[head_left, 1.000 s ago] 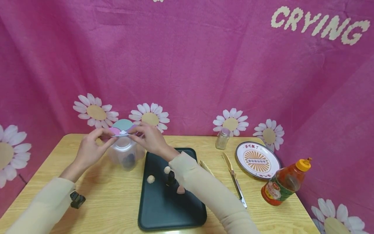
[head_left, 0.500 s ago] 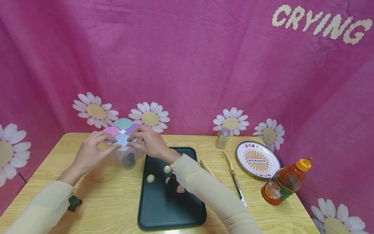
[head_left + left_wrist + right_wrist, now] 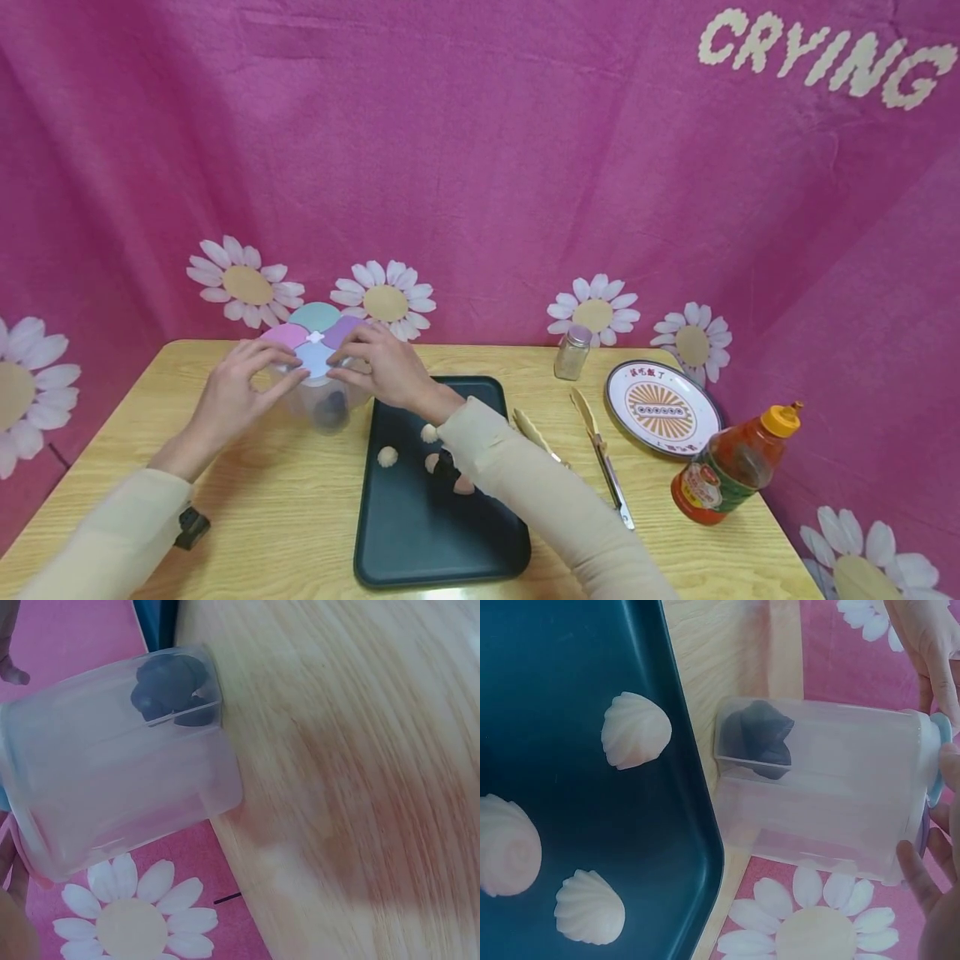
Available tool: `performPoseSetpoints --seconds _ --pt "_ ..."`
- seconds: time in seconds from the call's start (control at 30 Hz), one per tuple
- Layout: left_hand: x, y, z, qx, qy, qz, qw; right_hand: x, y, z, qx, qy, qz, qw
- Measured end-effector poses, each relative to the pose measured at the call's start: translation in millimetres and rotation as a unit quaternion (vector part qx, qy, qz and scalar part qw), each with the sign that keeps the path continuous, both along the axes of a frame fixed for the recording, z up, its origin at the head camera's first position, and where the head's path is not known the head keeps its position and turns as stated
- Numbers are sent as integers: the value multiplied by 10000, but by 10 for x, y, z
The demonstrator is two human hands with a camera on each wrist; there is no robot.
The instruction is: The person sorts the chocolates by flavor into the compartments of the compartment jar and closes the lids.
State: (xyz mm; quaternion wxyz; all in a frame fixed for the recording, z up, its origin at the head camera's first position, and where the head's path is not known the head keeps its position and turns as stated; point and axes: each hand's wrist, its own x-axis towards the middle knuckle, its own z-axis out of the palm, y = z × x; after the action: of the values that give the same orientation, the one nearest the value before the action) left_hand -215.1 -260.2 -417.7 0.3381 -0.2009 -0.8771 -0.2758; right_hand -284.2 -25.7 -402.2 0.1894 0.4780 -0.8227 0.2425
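Nearest the camera, two cream sleeves are reaching forward across the wooden table (image 3: 285, 517), and between them the dark tray (image 3: 420, 542) is lying with small shell-shaped dumplings (image 3: 387, 457) resting on it. Just past the tray's far left corner, the clear container (image 3: 322, 400) is standing upright on the table, its long axis running straight up, with a dark lump (image 3: 756, 739) sitting at the bottom of one compartment.

Up top is where it matters: the petal-coloured lid (image 3: 315, 337) is sitting on the container's rim, and both hands are meeting it from opposite sides. The left hand (image 3: 236, 392) is coming in from the left, fingers curled in against the lid's edge. The right hand (image 3: 382, 367) is coming in from the right, fingertips pinching the edge on its own side. So both hands are gripping the lid, one on each flank, about level, neither clearly nearer than the other. The lid is lying flat and directly above the container, so, judging from these views, whatever comes next is turning on a straight up-and-down line through that tub.

Farther right, well apart from the hands, a pair of tongs (image 3: 600, 458), a small shaker jar (image 3: 572, 352), a patterned plate (image 3: 662, 410) and a sauce bottle (image 3: 731, 467) are standing by.
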Motion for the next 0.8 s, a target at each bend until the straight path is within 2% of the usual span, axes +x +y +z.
performPoseSetpoints --seconds 0.27,0.5,0.67,0.8 --pt "2 17 -18 -224 207 -35 9995 14 3 -22 -2 264 -23 9996" --pt "4 29 -20 -341 153 1 9993 12 20 -6 194 440 -48 9988" --pt "22 39 19 -429 -52 118 9990 -17 57 48 394 5 -31 9992" --pt "4 88 39 -301 -102 116 9994 -99 136 74 417 -487 -228 9977"
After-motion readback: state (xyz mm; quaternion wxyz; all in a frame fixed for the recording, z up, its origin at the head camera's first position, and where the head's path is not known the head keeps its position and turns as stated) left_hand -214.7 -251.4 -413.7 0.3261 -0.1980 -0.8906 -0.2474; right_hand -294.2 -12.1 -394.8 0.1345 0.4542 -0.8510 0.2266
